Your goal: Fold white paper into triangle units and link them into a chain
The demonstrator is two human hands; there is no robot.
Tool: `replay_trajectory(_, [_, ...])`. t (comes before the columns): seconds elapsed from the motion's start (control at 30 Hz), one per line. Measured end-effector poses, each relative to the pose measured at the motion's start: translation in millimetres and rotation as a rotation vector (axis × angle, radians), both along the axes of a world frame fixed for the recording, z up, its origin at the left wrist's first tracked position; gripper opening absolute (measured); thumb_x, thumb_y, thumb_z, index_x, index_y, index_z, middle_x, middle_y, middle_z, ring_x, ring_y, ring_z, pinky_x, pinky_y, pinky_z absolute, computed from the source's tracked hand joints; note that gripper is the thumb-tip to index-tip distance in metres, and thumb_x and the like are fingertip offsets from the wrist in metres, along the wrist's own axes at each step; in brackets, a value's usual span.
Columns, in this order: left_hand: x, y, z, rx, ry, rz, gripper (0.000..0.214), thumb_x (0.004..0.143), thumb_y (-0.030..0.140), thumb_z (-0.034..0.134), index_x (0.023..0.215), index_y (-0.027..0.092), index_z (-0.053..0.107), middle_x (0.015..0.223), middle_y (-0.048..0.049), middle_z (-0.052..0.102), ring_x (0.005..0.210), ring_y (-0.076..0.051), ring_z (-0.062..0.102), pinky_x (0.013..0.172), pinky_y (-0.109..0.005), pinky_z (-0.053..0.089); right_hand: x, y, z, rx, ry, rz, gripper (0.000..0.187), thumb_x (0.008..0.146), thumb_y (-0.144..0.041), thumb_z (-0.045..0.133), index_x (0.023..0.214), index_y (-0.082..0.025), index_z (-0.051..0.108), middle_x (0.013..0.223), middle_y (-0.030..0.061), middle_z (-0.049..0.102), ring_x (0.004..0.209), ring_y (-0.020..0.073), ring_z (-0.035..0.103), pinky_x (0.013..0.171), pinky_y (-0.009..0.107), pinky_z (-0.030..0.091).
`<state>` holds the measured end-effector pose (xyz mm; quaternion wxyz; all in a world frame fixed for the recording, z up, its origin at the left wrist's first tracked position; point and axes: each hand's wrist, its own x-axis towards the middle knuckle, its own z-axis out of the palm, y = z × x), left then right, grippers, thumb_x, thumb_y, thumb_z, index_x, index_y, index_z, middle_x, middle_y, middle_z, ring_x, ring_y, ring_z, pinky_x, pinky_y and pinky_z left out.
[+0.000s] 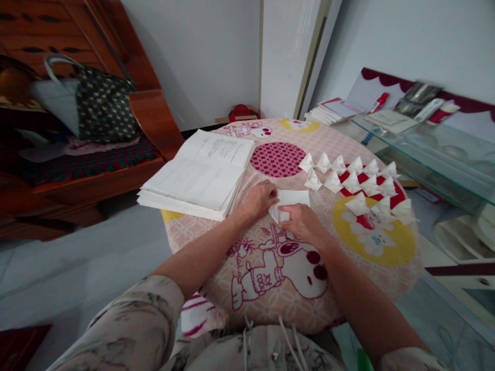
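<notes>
A partly folded sheet of white paper (296, 197) lies on the table in front of me, with both hands on it. My left hand (263, 198) has its fingers curled and pressed on the paper's left edge. From the right, my right hand (300, 222) grips the lower part of the paper, thumb and fingers closed on it. To the left lies a thick open stack of printed pages (193, 178). Several folded white paper pieces with pointed tips (351, 183) stand in rows on the right side of the table.
The round table wears a pink cartoon-print tablecloth (263, 314). A glass-topped cabinet (436, 154) adjoins at the right, holding papers (328, 111), metal bowls (421, 95) and a red tube (379, 103). At the left, a wooden bench (149, 116) carries a dark patterned bag (104, 103).
</notes>
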<state>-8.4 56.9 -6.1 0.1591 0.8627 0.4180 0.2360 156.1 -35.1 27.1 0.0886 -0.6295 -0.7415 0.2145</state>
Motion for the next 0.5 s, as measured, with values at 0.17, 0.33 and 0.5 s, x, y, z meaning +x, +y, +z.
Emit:
replay_trajectory(0.17, [-12.9,-21.1,10.7,0.163,0.143,-0.155,0.019,0.094,0.018,0.057,0.081,0.014,0.071,0.087,-0.0089,0.069,0.088,-0.021,0.064,0.082,-0.034,0.052,-1.0,0.9,2.7,0.001,0.031,0.026,0.038,0.082,-0.023,0.071,0.120,-0.017,0.075,0.089,0.0100,0.078,0.082,0.0214,0.069,0.071,0.027,0.044])
replay_trajectory(0.33, [-24.4,-52.0,14.7,0.267,0.223,-0.363,0.018,0.096,0.019,0.054,0.096,0.018,0.072,0.106,-0.0064,0.073,0.106,-0.021,0.066,0.116,-0.046,0.037,-2.0,2.6,1.2,-0.014,0.014,0.011,0.043,0.081,-0.023,0.071,0.123,-0.017,0.074,0.099,0.0124,0.079,0.090,0.0233,0.071,0.075,0.028,0.047])
replay_trajectory(0.5, [-30.0,-59.6,8.3,0.209,0.365,-0.249,0.017,0.098,0.019,0.052,0.100,0.016,0.069,0.106,-0.0082,0.072,0.105,-0.020,0.067,0.110,-0.039,0.044,-2.2,4.2,-0.4,-0.037,-0.005,-0.031,0.056,0.081,-0.025,0.073,0.135,-0.012,0.066,0.111,0.0164,0.077,0.102,0.0257,0.070,0.086,0.030,0.048])
